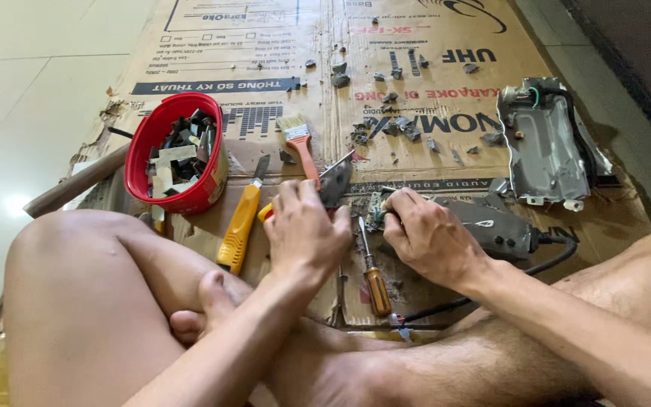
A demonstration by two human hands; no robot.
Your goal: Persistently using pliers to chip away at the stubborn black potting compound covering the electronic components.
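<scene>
hands: left point(304, 226) curled on grey metal part point(335, 183) | right point(429, 235) pinching small circuit board point(377, 211) | screwdriver point(374, 273) between

Two hands: left point(307, 230), right point(429, 237). One red tub point(182, 197) of scraps. One brush point(299, 147). One yellow knife point(241, 226). One screwdriver point(374, 279). One grey metal housing point(548, 147). One wooden handle point(77, 183). One cardboard sheet point(265, 68), many loose fragments.

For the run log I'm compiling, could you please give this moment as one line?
left hand: on grey metal piece | right hand: on grey plastic casing | between: orange-handled screwdriver | left: red round tub
</scene>
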